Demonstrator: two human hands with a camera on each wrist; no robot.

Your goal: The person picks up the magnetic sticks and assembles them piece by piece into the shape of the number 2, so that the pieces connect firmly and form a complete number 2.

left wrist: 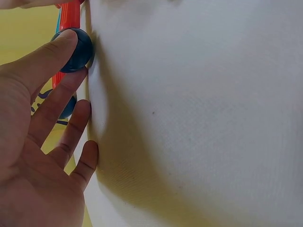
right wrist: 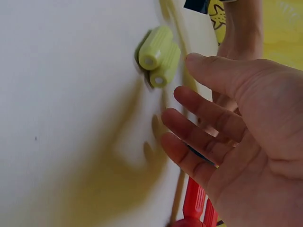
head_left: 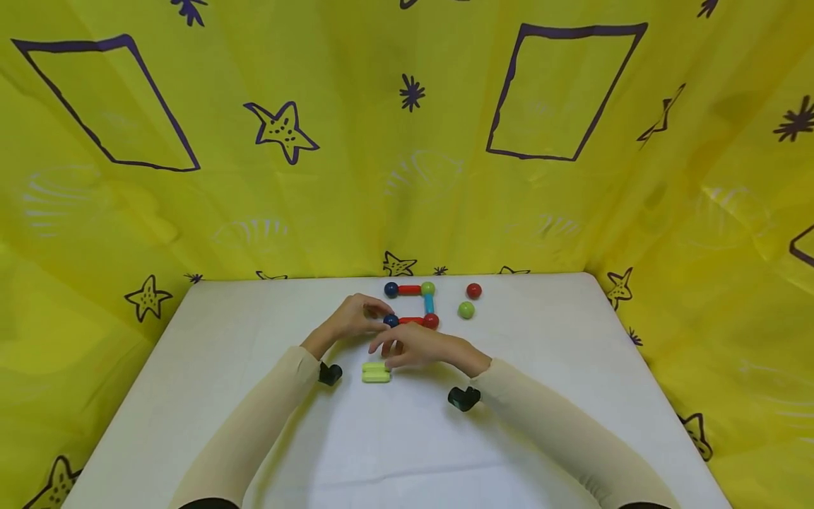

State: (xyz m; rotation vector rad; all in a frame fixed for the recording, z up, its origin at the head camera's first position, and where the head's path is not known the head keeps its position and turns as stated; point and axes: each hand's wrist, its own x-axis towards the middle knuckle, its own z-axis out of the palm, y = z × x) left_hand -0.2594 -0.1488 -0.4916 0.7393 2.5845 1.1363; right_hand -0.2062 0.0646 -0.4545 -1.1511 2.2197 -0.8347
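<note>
My left hand [head_left: 351, 317] pinches a dark blue ball [left wrist: 81, 53] between its thumb and a finger, the other fingers spread below it. That ball is the near-left corner of a three-sided frame: a red rod [head_left: 410, 320] runs to a red ball [head_left: 431, 321], a light blue rod [head_left: 429, 305] to a green ball [head_left: 428, 288], and another red rod [head_left: 410, 290] to a second dark blue ball [head_left: 391, 289]. My right hand [head_left: 416, 346] holds nothing, fingers loosely bent. Its thumb is nearest to two yellow-green rods [right wrist: 158, 52] lying side by side on the table.
A loose red ball [head_left: 473, 290] and a loose green ball [head_left: 466, 309] lie right of the frame. The white table [head_left: 394, 438] ends at the back against a yellow patterned curtain [head_left: 356, 212], which also hangs along both sides. A dark wrist-worn device [head_left: 464, 399] sits at the right cuff.
</note>
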